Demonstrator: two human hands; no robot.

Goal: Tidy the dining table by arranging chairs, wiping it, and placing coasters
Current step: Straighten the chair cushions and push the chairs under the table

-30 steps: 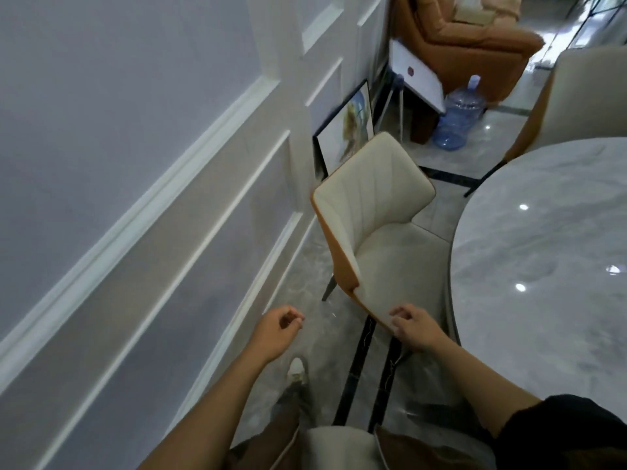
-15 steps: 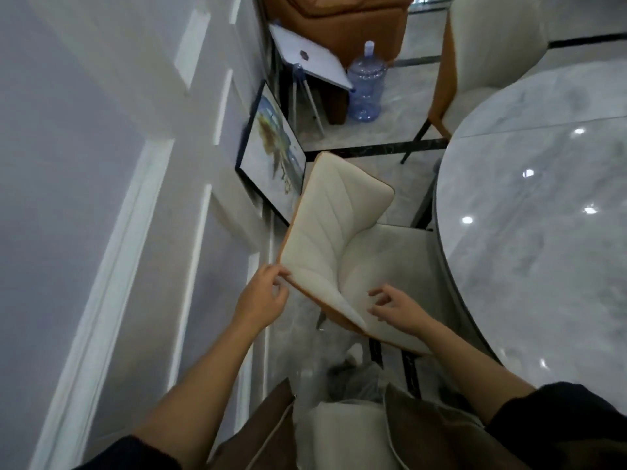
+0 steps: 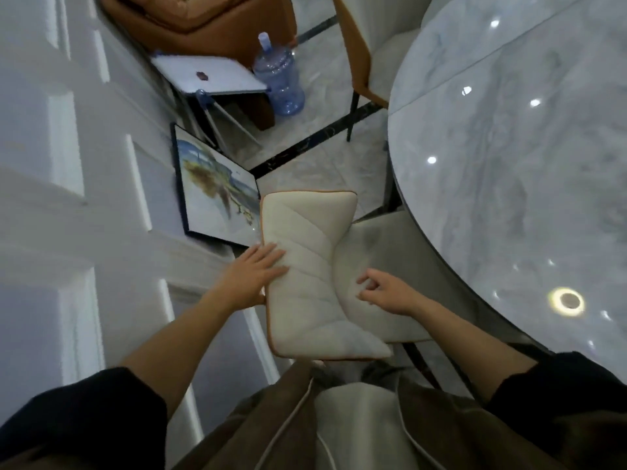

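Along the left of the frame runs a panelled wall (image 3: 68,198), and a framed picture (image 3: 217,195) leans against its foot, probably parked there out of the walkway. Above it, toward the upper middle, a small white side table (image 3: 210,76) stands in front of a brown sofa (image 3: 203,15), with a big blue water bottle (image 3: 280,79) on the floor just beside them.

At centre the person's left hand (image 3: 252,276) grasps the chair (image 3: 305,266) by the left edge of its cream backrest. The fingers lie across the padded front and the thumb tucks round behind the orange rim, a hold that lets them steer the chair. The chair stands between the wall and the table, its seat (image 3: 383,266) already partly under the table's rim. To my eye this is the chair-arranging step, and the next move is a push to square it in.

Just right of that, the right hand (image 3: 386,293) hovers over the seat with fingers loosely curled and nothing in them, likely ready to take the other side.

A second chair (image 3: 376,45) sits at the upper middle, touching the table's far curve. The round marble table (image 3: 526,164) fills the right side, ceiling lights glinting off it.

By my count: two chairs, one table, two hands, one picture, one bottle, one side table, one sofa
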